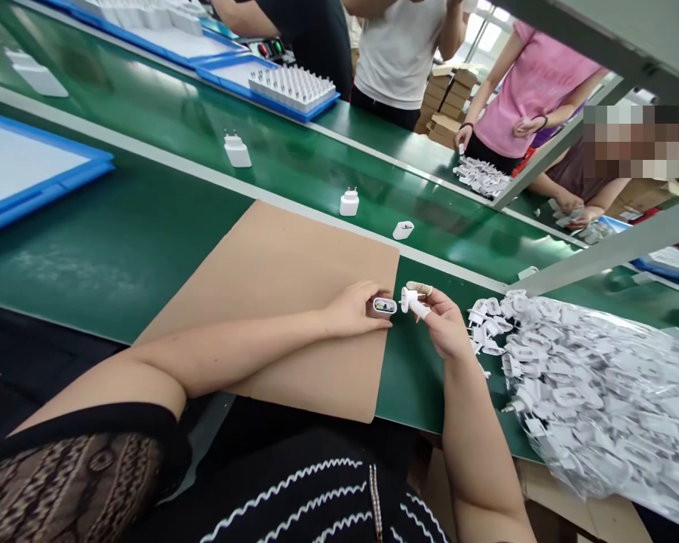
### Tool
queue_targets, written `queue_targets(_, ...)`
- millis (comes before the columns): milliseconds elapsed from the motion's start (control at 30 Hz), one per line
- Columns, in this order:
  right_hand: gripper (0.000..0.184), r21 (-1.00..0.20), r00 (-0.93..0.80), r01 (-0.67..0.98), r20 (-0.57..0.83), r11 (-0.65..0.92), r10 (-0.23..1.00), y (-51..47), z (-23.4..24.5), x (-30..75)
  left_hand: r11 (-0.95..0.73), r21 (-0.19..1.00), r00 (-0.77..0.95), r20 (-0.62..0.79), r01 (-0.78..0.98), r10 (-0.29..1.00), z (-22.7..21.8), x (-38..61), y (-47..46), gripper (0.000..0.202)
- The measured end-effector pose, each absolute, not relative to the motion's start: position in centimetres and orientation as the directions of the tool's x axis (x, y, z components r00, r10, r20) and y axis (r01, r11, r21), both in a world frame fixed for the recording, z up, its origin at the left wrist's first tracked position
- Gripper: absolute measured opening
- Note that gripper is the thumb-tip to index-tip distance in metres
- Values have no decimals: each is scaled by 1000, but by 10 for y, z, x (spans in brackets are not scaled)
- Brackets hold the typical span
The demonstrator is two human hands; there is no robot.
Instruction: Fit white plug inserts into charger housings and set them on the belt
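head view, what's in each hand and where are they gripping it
Left hand holds a white rounded charger shell by its closed end, open end outward. Right hand pinches a small white plug piece between fingers.

The person wears a black top [294, 483] whose front carries wavy white stitched lines running across it, with a short vertical strip of small pale beads or stitches at the centre. The left sleeve [84, 467] is short, ending in a plain black band above a panel of dark, brown-patterned lace, and both forearms are bare to the wrist. The left hand [354, 309] is bare, while the right hand [444, 320] has pale rubber finger cots drawn over the tips of at least two fingers [419, 288], one tan and one whitish.
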State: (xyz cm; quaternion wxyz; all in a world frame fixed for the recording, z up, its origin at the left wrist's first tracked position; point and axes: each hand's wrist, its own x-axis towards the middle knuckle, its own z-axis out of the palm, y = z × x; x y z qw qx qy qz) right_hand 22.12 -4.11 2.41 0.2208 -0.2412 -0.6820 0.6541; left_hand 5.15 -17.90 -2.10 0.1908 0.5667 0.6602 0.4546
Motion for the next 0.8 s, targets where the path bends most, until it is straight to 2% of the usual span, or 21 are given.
queue_targets(67, 47, -992, -764, 44, 41, 116, 644, -45, 23, 220, -77, 835, -278, 266, 544, 923, -23, 49, -178, 36)
queue_targets(167, 36, -972, -744, 70, 100, 225, 661, -51, 23, 220, -110, 836, -242, 279, 538, 929, -24, 47, -177, 26)
queue_targets(367, 23, -958, -763, -5, 188, 286, 619, -57, 20, 215, -105, 840, -223, 258, 532, 940, -24, 45, -175, 25)
queue_targets(433, 25, -932, -747, 25, 223, 361, 627, -59, 19, 212, -114, 840, -217, 265, 531, 940, -24, 45, -175, 26)
queue_targets(500, 36, -909, -717, 52, 253, 412, 650, -60, 19, 211, -115, 842, -217, 264, 526, 940, -23, 45, -175, 25)
queue_targets(567, 44, -912, -694, 41, 268, 408, 668, -61, 20, 212, -99, 846, -218, 245, 523, 945, -22, 42, -176, 25)
queue_targets(733, 39, -959, -694, 31, 181, 280, 697, -57, 19, 213, -104, 848, -105, 184, 519, 977, -13, 33, -179, 21)
queue_targets(800, 41, -969, -688, 44, 146, 242, 711, -55, 18, 213, -89, 840, -115, 177, 536, 977, -12, 35, -180, 34)
